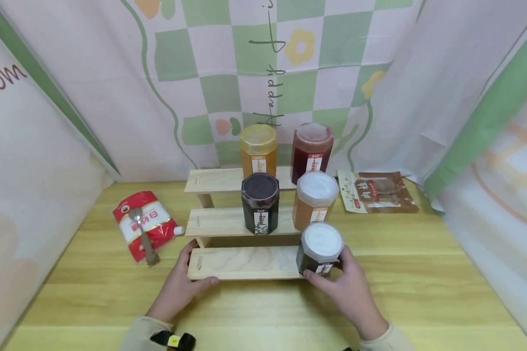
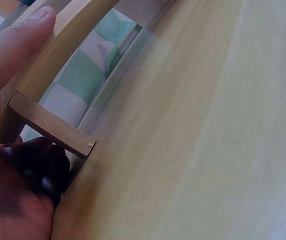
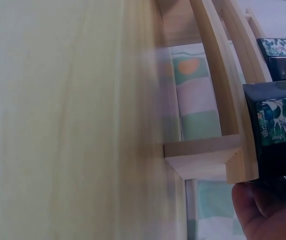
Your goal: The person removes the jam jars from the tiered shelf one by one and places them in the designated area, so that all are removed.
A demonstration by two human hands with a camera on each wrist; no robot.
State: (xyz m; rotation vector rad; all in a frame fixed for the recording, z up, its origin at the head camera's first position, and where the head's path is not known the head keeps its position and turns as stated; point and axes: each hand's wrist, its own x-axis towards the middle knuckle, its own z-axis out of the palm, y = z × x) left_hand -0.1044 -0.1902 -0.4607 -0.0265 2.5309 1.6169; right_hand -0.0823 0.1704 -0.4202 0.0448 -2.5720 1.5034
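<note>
A three-step wooden rack (image 1: pixel 250 262) stands on the table. My left hand (image 1: pixel 179 285) grips the left end of its lowest step, thumb along the front edge; in the left wrist view the fingers curl round near the wooden leg (image 2: pixel 53 122). At the right end of that step, my right hand (image 1: pixel 350 288) holds a dark jar with a white lid (image 1: pixel 318 249), thumb at its front, other fingers largely hidden at its right side. On the middle step are a black jar (image 1: pixel 261 202) and an orange jar (image 1: pixel 314 202). The top step bears a yellow jar (image 1: pixel 258 148) and a red jar (image 1: pixel 312 153).
Left of the rack lies a red and white bag (image 1: pixel 158 214) with a spout, a metal spoon (image 1: pixel 144 239) on top of it. A brown packet (image 1: pixel 377 191) lies to the right rear. A checked curtain (image 1: pixel 219 92) hangs behind the table (image 1: pixel 263 312).
</note>
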